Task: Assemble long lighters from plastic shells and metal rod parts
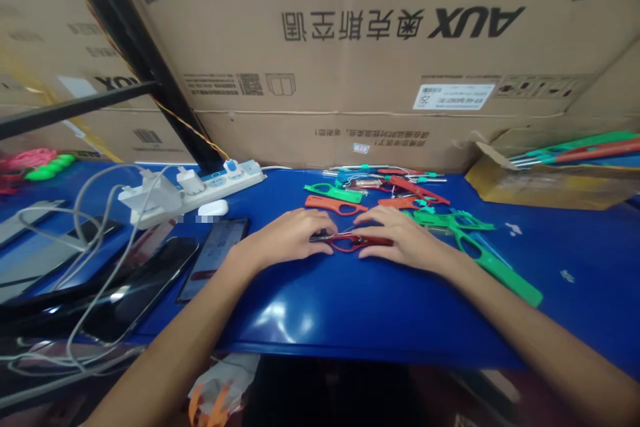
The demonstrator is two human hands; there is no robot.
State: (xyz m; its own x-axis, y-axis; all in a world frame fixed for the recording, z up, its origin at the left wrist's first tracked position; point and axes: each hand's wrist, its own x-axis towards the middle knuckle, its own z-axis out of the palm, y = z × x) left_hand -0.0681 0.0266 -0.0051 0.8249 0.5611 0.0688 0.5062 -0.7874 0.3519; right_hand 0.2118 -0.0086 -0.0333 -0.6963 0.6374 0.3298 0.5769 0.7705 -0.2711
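Both my hands meet over the middle of the blue table and hold a red long-nosed lighter (345, 242) lying crosswise between them. My left hand (297, 235) is closed on its dark, narrow end at the left. Around the red body at the right curl the fingers of my right hand (397, 237), hiding part of it. The lighter's looped trigger opening shows between the two hands. Just beyond my fingers lie an orange lighter shell (331, 205) and a green lighter shell (334, 193). Another green shell (503, 269) rests beside my right forearm.
Red and green lighter parts with metal tubes (370, 183) are heaped at the back. A cardboard tray (543, 188) of more parts stands right. Left are a power strip (220, 181), white cables (95, 267), a white earphone case (213, 209) and phones (213, 257). Large cartons (340, 73) wall the back.
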